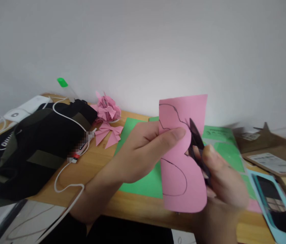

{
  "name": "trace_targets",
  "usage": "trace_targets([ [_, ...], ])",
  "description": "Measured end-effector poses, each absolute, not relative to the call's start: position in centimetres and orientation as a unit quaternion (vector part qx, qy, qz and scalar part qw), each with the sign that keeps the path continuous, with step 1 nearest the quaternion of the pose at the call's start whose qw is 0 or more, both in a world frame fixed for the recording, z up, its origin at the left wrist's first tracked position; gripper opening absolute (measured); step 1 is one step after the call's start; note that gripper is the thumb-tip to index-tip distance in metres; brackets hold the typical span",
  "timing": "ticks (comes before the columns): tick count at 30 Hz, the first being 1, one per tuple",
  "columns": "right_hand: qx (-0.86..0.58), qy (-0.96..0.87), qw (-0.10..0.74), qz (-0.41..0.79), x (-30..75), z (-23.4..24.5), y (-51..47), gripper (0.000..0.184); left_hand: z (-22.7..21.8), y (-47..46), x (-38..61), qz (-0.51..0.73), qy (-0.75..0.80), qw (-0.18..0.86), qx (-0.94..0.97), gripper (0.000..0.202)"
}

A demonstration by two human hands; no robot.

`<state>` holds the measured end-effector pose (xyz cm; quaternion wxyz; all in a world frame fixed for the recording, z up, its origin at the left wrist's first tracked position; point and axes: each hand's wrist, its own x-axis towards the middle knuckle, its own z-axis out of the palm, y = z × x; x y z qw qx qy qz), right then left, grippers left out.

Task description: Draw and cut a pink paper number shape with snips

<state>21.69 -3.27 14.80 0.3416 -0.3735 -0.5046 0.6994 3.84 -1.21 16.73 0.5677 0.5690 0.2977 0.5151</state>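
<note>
My left hand (pixel 143 149) pinches a sheet of pink paper (pixel 183 183), thumb on the near face. Curved black lines are drawn on the paper, and its lower right edge has a rounded cut outline. A pair of dark scissors (pixel 195 135) is gripped in my right hand (pixel 224 176), which is slightly blurred. The blades point up along the paper's right side, at the dip between the drawn curves. An uncut upper right part of the sheet rises behind the blades. My right fingers are partly hidden behind the handles.
Green sheets (pixel 143 179) lie under my hands on the wooden table (pixel 94 169). To the left are a black bag (pixel 38 149), a white cable (pixel 69 185), a pink paper bow (pixel 108 134) and a pink paper flower (pixel 107 106). A cardboard box (pixel 267 145) and a phone (pixel 276 205) are at right.
</note>
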Motion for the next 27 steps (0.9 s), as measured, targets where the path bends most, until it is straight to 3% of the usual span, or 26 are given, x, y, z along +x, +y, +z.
trace_targets([
  [27, -0.326, -0.519, 0.335, 0.715, 21.5, 16.3, -3.2, 0.061, 16.7, -0.9, 3.6, 0.522, 0.215, 0.618, 0.548, 0.033],
])
